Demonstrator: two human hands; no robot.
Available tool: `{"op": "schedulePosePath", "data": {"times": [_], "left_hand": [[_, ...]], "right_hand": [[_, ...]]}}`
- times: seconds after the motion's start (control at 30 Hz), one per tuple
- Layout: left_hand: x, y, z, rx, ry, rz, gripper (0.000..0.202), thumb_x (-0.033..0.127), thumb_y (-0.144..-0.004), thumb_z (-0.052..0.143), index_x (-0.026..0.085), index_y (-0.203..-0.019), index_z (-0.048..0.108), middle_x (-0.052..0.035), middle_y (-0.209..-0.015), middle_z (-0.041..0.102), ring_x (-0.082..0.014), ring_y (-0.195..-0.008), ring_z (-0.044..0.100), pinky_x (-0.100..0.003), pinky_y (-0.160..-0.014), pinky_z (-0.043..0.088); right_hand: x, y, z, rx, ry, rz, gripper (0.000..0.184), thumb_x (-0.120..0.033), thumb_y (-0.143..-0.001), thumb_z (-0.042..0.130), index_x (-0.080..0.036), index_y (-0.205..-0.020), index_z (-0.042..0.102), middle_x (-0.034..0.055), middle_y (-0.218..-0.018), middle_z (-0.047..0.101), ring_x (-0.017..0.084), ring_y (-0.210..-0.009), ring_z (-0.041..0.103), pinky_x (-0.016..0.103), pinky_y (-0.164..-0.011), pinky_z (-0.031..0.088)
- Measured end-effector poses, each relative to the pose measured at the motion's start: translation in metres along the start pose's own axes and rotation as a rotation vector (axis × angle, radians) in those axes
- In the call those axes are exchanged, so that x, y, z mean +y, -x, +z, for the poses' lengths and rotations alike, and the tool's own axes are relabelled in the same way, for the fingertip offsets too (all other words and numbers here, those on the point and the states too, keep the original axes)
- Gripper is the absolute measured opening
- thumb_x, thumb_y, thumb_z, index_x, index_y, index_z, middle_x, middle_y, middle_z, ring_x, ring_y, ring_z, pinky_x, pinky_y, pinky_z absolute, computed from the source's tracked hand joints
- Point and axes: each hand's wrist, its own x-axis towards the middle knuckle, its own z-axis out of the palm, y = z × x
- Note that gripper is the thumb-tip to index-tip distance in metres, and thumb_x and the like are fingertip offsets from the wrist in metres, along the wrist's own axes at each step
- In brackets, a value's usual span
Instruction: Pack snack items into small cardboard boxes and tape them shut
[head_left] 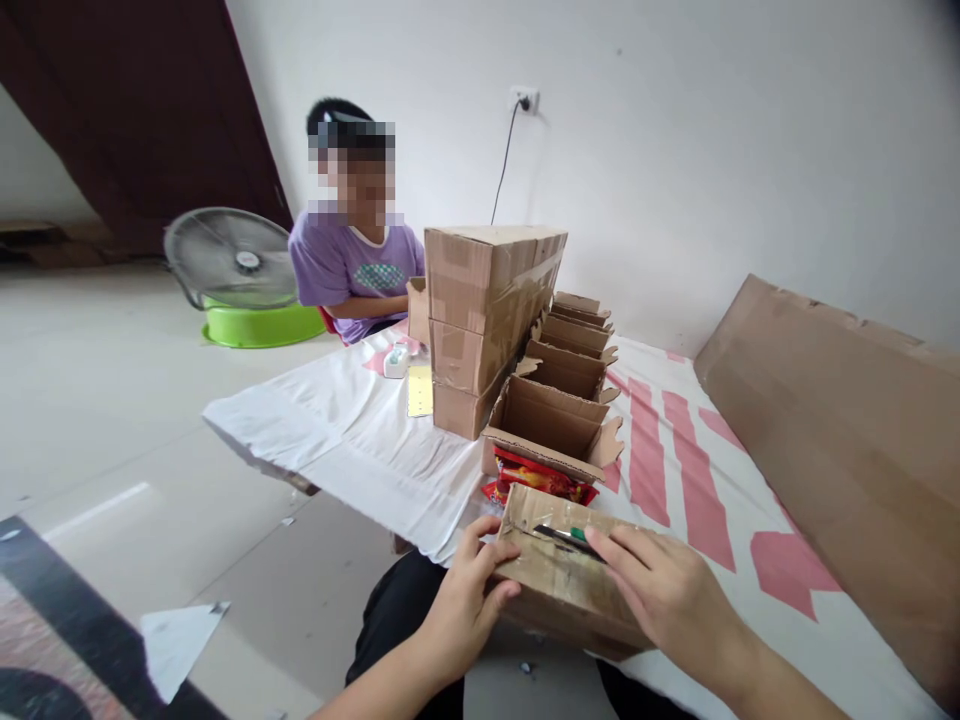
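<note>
A taped cardboard box [570, 580] rests at the table's near edge, partly over my lap. My left hand [480, 580] grips its left end, with fingertips on the top face. In my right hand [660, 590] is a green-handled utility knife [577, 535], and its dark blade lies along the box's top near the tape seam. Part of the knife's handle is hidden under my fingers. Just beyond the box lies a red snack packet [540, 475], against an open cardboard box [555, 420].
Several open boxes [574, 340] form a row behind. Stacked closed boxes [457, 300] stand left of them. A yellow card [420, 391] and a white tape dispenser [395, 360] lie farther left. Another person [360, 260] sits across the table. A large cardboard sheet [840, 450] leans at right.
</note>
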Motion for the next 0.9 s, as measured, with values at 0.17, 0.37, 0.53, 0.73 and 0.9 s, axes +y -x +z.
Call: {"op": "schedulePosePath", "data": {"times": [0.17, 0.37, 0.53, 0.73, 0.9], "left_hand": [[0.0, 0.0, 0.0, -0.012, 0.002, -0.008, 0.032, 0.046, -0.091, 0.051, 0.023, -0.109, 0.064, -0.0153, -0.129, 0.047, -0.0295, -0.115, 0.056, -0.048, -0.098, 0.048], [-0.001, 0.001, 0.0, -0.005, -0.009, 0.001, 0.03, 0.045, -0.091, 0.051, 0.023, -0.108, 0.063, -0.0155, -0.127, 0.048, -0.0301, -0.118, 0.054, -0.048, -0.098, 0.048], [-0.003, 0.001, 0.001, -0.003, -0.025, 0.0, 0.028, 0.043, -0.091, 0.052, 0.023, -0.107, 0.064, -0.0155, -0.129, 0.048, -0.0314, -0.119, 0.054, -0.049, -0.098, 0.048], [-0.005, 0.001, 0.003, 0.018, -0.037, 0.04, 0.028, 0.043, -0.092, 0.051, 0.025, -0.11, 0.062, -0.0142, -0.128, 0.049, -0.0298, -0.118, 0.056, -0.047, -0.097, 0.05], [-0.007, 0.002, 0.005, 0.044, -0.065, 0.046, 0.028, 0.044, -0.092, 0.05, 0.026, -0.11, 0.062, -0.0141, -0.129, 0.049, -0.0298, -0.12, 0.055, -0.046, -0.096, 0.051]], "right_hand": [[-0.005, -0.013, 0.009, -0.021, 0.014, -0.055, 0.037, -0.01, -0.094, 0.04, -0.02, -0.123, 0.06, 0.0056, -0.097, 0.071, 0.017, -0.085, 0.064, 0.03, -0.073, 0.05], [-0.001, -0.01, 0.004, -0.037, 0.065, -0.105, 0.037, -0.008, -0.094, 0.038, -0.017, -0.121, 0.061, 0.0065, -0.096, 0.071, 0.017, -0.081, 0.063, 0.031, -0.069, 0.045], [0.003, 0.0, -0.003, -0.025, 0.08, -0.102, 0.039, -0.007, -0.093, 0.036, -0.017, -0.12, 0.061, 0.0068, -0.096, 0.071, 0.017, -0.08, 0.062, 0.031, -0.071, 0.044], [0.0, -0.004, 0.004, 0.011, 0.087, -0.083, 0.037, -0.006, -0.092, 0.038, -0.017, -0.119, 0.062, 0.0055, -0.093, 0.07, 0.017, -0.078, 0.061, 0.031, -0.069, 0.042], [0.003, 0.001, 0.0, -0.028, 0.095, -0.096, 0.038, -0.005, -0.09, 0.041, -0.017, -0.12, 0.061, 0.0047, -0.092, 0.07, 0.018, -0.076, 0.059, 0.032, -0.067, 0.041]]}}
